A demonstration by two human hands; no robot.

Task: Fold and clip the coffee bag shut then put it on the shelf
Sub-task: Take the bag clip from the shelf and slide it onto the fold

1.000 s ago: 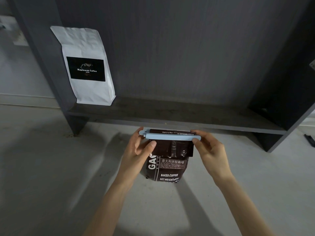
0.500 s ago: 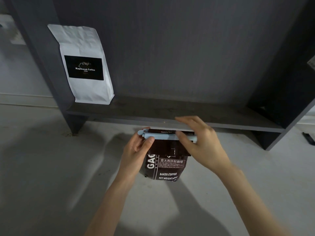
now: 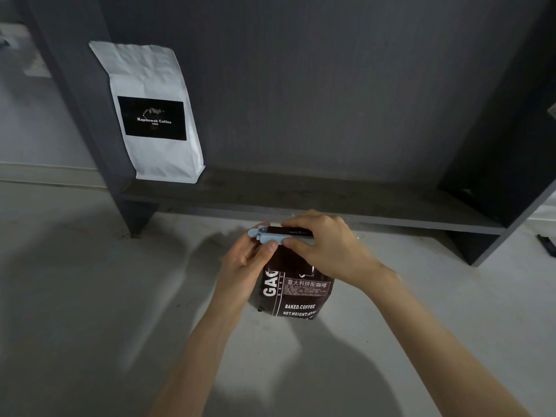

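Note:
A dark brown coffee bag [image 3: 296,293] with white lettering stands upright on the pale floor, its top folded over. A light blue bar clip [image 3: 267,235] lies across the fold. My left hand [image 3: 245,266] pinches the clip's left end and cups the bag's left side. My right hand [image 3: 326,246] lies over the clip's middle and right part, thumb in front and fingers behind, and hides that end. The dark grey shelf [image 3: 331,200] runs just beyond the bag.
A white coffee bag [image 3: 156,115] with a black label stands at the shelf's left end against the side panel [image 3: 75,100]. The shelf's right panel [image 3: 511,145] closes the other end. A small black object [image 3: 546,243] lies on the floor at far right.
My right hand has slid left from the clip's right tip to cover its middle and right part. My left hand keeps its hold on the left end. The bag stays in place.

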